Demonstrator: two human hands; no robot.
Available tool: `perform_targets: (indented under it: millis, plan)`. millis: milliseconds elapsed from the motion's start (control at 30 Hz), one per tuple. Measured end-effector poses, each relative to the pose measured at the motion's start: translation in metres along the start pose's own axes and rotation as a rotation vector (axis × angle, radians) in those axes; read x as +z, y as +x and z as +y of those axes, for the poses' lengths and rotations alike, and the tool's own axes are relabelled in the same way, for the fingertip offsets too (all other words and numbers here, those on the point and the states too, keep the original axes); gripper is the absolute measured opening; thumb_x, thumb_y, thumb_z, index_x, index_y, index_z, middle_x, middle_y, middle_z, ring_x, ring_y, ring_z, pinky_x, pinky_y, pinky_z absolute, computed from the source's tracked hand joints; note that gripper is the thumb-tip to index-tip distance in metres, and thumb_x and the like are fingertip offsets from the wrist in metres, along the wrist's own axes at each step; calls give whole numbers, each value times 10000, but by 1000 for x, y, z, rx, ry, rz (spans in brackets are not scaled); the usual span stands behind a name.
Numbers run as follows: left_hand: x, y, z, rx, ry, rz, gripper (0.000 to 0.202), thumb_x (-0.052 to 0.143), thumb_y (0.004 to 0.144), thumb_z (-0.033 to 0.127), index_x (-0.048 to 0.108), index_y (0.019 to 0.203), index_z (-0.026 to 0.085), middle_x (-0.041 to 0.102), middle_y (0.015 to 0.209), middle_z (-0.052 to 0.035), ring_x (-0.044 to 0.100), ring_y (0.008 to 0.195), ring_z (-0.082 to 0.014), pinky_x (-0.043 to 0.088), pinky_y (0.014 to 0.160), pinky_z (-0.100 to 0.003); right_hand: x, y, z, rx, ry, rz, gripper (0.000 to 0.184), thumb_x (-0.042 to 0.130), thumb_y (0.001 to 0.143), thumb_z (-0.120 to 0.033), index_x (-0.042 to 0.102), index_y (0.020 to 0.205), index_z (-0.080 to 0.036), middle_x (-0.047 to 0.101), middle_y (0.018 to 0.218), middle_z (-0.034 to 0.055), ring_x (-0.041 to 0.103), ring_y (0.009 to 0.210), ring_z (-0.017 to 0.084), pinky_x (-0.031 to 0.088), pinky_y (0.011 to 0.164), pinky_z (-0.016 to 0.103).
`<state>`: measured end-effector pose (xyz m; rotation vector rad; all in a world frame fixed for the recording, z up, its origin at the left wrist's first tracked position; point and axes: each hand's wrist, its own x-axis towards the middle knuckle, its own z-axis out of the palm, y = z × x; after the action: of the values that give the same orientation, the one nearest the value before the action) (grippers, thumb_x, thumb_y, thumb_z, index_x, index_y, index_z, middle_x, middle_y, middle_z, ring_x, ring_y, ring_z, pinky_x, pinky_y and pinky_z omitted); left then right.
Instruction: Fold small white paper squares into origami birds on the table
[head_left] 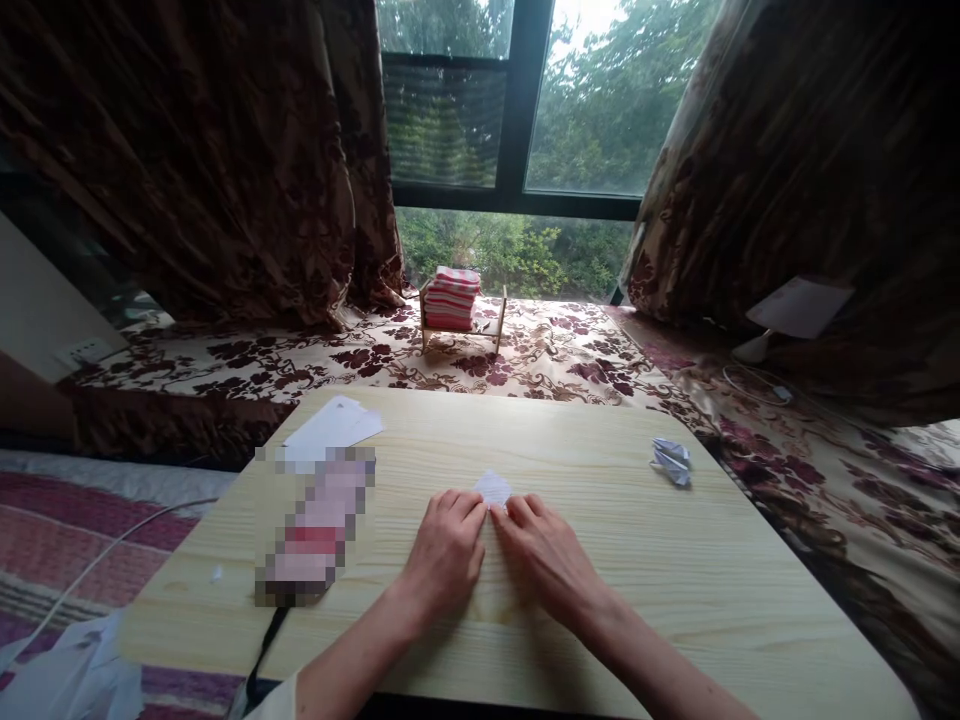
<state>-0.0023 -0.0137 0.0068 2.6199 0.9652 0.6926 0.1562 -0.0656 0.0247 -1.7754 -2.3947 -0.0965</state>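
A small white folded paper (pixel 493 488) lies on the light wooden table (pixel 600 560), near its middle. My left hand (pixel 445 547) and my right hand (pixel 546 553) rest side by side over the paper's near part, fingers pressed down flat on it and fingertips almost meeting. Only the paper's far corner shows beyond the fingers. Neither hand lifts the paper off the table.
A finished folded paper figure (pixel 671 461) sits at the table's right. White sheets (pixel 330 428) and a blurred-out object (pixel 319 525) lie at the left. Beyond the table, a small wooden rack with striped cloth (pixel 453 300) stands on a floral-covered ledge before the window. A white cable (pixel 97 560) trails left.
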Motion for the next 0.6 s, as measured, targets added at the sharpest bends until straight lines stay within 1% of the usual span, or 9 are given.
perform_targets:
  millis: [200,300,400,467,533,567,600]
  plan:
    - [3,-3,-4,-14,-51,44,334,447,784,49,573,1078,145,595,1135,-93,490,1072,-225,392,971,-438,-1,18,4,-51,83,-66,287,469,785,33,645,920,-149,641,889,71,530,831,198,486,739,293]
    - [4,-2,-6,-19,-45,53,336,449,774,40,568,1072,136,592,1146,-97,489,1078,-221,386,983,-434,1,24,4,-47,147,-84,312,446,773,48,661,888,-147,652,871,74,532,822,200,478,728,296]
    - [4,0,-5,-22,-16,46,335,453,760,35,571,1059,130,593,1137,-100,491,1070,-221,388,978,-430,0,25,7,7,223,-69,340,421,795,30,678,899,-167,663,872,64,547,833,196,472,708,285]
    - [2,-1,0,-26,4,38,334,456,754,36,575,1052,129,600,1113,-102,498,1050,-225,394,963,-435,-1,23,14,62,288,-49,361,410,815,0,690,926,-201,672,858,40,572,820,173,471,680,254]
    - [-2,-5,7,-28,12,26,324,460,756,46,581,1044,132,612,1079,-102,507,1025,-232,402,941,-440,-3,19,27,142,356,-16,414,393,815,-15,671,1041,-223,677,857,21,602,784,140,474,667,226]
    - [-4,-9,11,-27,8,20,316,463,760,55,584,1041,134,616,1068,-103,510,1015,-236,406,928,-441,-3,16,34,197,384,13,463,364,814,-11,625,1142,-208,675,880,27,612,771,129,480,693,232]
    - [-7,-13,15,-24,-1,17,308,466,765,64,588,1038,137,619,1066,-105,513,1009,-239,410,917,-439,-3,13,40,251,409,40,471,351,829,-36,577,1212,-189,672,894,36,617,768,131,485,709,247]
